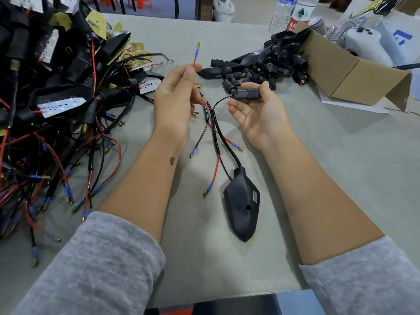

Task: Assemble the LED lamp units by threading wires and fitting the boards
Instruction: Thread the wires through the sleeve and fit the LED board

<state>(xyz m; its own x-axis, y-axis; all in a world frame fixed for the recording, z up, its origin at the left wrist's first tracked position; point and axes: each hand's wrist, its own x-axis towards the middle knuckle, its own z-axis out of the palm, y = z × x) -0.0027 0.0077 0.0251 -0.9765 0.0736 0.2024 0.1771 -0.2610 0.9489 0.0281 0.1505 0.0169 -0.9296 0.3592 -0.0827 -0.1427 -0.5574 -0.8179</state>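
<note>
Grey table [341, 178], left hand [175, 96] pinching a red wire [195, 57] upright, right hand [256, 110] pinching a black connector [246, 93], black lamp housing [242, 201] lying between the forearms.

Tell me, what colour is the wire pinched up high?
Red wire, gold tip, in the head view.

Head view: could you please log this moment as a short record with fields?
left hand: pinches a red wire, its brass tip pointing up
right hand: palm up, holds a black connector
lamp housing: lies on the grey table, wired to the held bundle
left of table: heap of wired units
far right: cardboard box
</note>
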